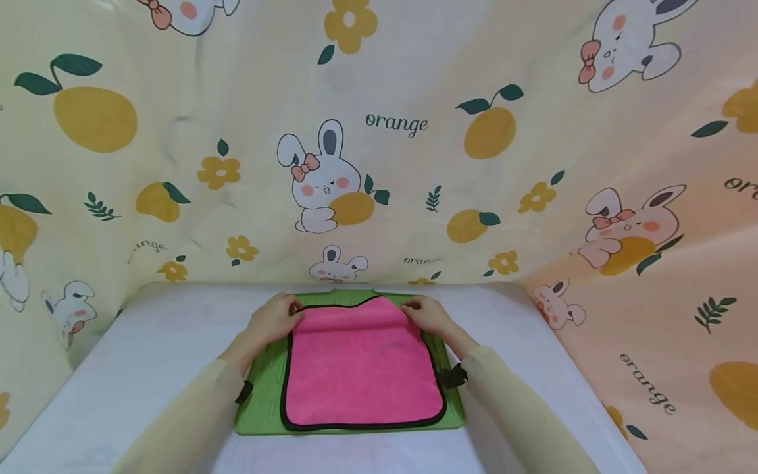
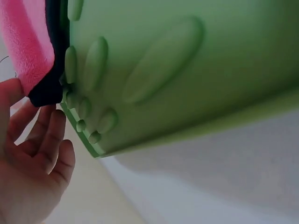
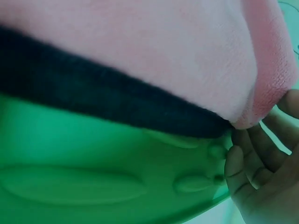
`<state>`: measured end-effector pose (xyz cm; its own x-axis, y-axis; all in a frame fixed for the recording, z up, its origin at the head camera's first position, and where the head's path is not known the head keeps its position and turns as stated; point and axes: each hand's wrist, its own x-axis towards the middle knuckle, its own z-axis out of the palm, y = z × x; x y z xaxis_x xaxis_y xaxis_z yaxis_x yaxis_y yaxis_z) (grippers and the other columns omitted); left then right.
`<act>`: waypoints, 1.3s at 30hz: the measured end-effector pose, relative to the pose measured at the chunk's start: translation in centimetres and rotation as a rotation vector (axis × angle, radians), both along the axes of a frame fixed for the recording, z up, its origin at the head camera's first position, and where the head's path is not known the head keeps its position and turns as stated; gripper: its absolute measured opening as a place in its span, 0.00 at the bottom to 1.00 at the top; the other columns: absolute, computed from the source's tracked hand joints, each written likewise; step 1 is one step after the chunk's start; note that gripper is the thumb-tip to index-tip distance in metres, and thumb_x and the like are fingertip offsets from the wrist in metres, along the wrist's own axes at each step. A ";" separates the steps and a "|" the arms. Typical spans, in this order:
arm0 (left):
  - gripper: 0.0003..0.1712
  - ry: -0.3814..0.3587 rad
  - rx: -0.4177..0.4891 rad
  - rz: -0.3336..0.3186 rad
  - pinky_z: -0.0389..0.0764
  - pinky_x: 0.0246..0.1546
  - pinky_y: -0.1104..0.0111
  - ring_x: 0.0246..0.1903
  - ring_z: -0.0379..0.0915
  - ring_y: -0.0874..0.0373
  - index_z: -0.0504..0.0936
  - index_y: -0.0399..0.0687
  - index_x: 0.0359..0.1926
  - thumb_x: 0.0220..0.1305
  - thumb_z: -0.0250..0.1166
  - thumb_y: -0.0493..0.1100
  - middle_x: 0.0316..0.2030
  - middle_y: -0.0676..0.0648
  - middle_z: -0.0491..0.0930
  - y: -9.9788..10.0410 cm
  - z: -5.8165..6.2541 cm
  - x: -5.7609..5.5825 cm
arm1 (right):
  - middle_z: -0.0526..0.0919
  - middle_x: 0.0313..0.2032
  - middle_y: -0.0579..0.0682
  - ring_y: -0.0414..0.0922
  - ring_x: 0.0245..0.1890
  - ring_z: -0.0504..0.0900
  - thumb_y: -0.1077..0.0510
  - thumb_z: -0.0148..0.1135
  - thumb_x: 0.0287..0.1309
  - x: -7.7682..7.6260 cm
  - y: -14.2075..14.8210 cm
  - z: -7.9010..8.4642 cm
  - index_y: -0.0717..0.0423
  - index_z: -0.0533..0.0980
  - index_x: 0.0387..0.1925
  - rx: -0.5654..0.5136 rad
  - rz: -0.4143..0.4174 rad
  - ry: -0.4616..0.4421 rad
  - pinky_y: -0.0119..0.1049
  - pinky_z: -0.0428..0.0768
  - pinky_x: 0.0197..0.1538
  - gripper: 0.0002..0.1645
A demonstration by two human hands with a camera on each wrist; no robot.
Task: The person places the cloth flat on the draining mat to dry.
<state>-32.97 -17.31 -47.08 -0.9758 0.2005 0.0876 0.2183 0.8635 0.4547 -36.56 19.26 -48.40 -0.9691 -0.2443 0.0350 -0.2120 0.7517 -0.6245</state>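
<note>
A pink cloth (image 1: pixel 361 375) with a black border lies over a green ribbed board (image 1: pixel 269 388). My left hand (image 1: pixel 277 318) pinches the cloth's far left corner; in the left wrist view the thumb and fingers of that hand (image 2: pixel 35 158) meet at the black edging. At the far right corner my right hand (image 1: pixel 428 313) pinches the pink fabric, seen in the right wrist view between thumb and fingers (image 3: pixel 264 156). The far edge is raised between both hands, with a fold running across just below it. The near part of the cloth lies flat.
The board rests on a white table (image 1: pixel 160 355). A curtain (image 1: pixel 249 99) printed with rabbits and oranges rises behind the table's far edge and along both sides. Dark bands (image 1: pixel 453 376) sit at both wrists, by the cream sleeves.
</note>
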 end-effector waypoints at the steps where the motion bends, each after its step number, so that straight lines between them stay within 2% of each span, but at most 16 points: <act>1: 0.14 -0.008 -0.009 0.002 0.81 0.50 0.48 0.47 0.79 0.45 0.85 0.39 0.49 0.70 0.67 0.44 0.46 0.39 0.81 0.0 0.0 -0.1 | 0.88 0.51 0.56 0.54 0.52 0.84 0.54 0.59 0.74 0.0 0.0 0.0 0.60 0.85 0.54 0.009 0.012 -0.006 0.51 0.81 0.55 0.17; 6: 0.17 -0.028 -0.062 0.003 0.81 0.50 0.47 0.50 0.78 0.43 0.85 0.38 0.51 0.69 0.67 0.47 0.49 0.37 0.80 0.0 -0.4 -0.3 | 0.89 0.46 0.54 0.52 0.49 0.85 0.56 0.63 0.70 0.4 -0.1 -0.4 0.58 0.86 0.50 0.030 0.058 -0.014 0.49 0.82 0.52 0.14; 13: 0.16 -0.018 -0.072 0.005 0.82 0.48 0.45 0.51 0.78 0.41 0.85 0.39 0.50 0.68 0.67 0.45 0.52 0.34 0.79 0.1 -0.9 -0.2 | 0.89 0.44 0.53 0.53 0.50 0.85 0.61 0.68 0.65 0.9 -0.5 -0.9 0.59 0.87 0.49 0.060 0.064 0.049 0.50 0.82 0.55 0.13; 20: 0.09 -0.028 -0.035 -0.024 0.83 0.45 0.50 0.40 0.79 0.48 0.84 0.37 0.46 0.70 0.65 0.39 0.41 0.40 0.83 0.6 -1.5 -0.2 | 0.87 0.49 0.56 0.57 0.57 0.82 0.62 0.67 0.66 1.3 -0.6 -1.2 0.58 0.88 0.49 0.087 0.017 0.073 0.54 0.80 0.60 0.12; 27: 0.05 0.025 0.011 -0.069 0.83 0.49 0.51 0.42 0.81 0.46 0.83 0.34 0.41 0.68 0.66 0.33 0.37 0.39 0.84 0.8 -1.7 -0.4 | 0.87 0.49 0.58 0.57 0.55 0.83 0.64 0.64 0.68 1.2 -0.6 -1.3 0.60 0.87 0.48 0.109 0.026 0.097 0.54 0.81 0.59 0.11; 32: 0.04 0.014 0.027 -0.068 0.83 0.47 0.52 0.40 0.81 0.48 0.83 0.35 0.41 0.67 0.66 0.33 0.36 0.40 0.84 0.7 -1.7 -0.4 | 0.87 0.45 0.57 0.55 0.49 0.85 0.63 0.60 0.71 1.0 -0.3 -1.5 0.61 0.85 0.46 0.064 -0.015 0.119 0.51 0.82 0.52 0.10; 36: 0.04 0.000 0.075 -0.059 0.84 0.45 0.54 0.37 0.80 0.50 0.84 0.35 0.41 0.66 0.67 0.32 0.35 0.42 0.84 0.5 -1.5 -0.5 | 0.87 0.44 0.56 0.51 0.43 0.84 0.62 0.58 0.74 1.2 0.2 -1.5 0.60 0.82 0.48 -0.034 -0.087 0.113 0.48 0.82 0.48 0.09; 39: 0.05 0.034 0.130 -0.061 0.84 0.44 0.54 0.38 0.81 0.49 0.85 0.33 0.41 0.64 0.67 0.29 0.34 0.41 0.85 0.4 -1.3 -0.5 | 0.87 0.43 0.56 0.50 0.42 0.83 0.62 0.57 0.75 1.4 0.6 -1.3 0.60 0.81 0.49 -0.115 -0.125 0.104 0.46 0.82 0.46 0.09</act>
<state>-33.50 -16.95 -48.38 -0.9582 0.2437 0.1497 0.2854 0.7824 0.5535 -35.19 19.83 -49.66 -0.9814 -0.1107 0.1569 -0.1889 0.7010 -0.6877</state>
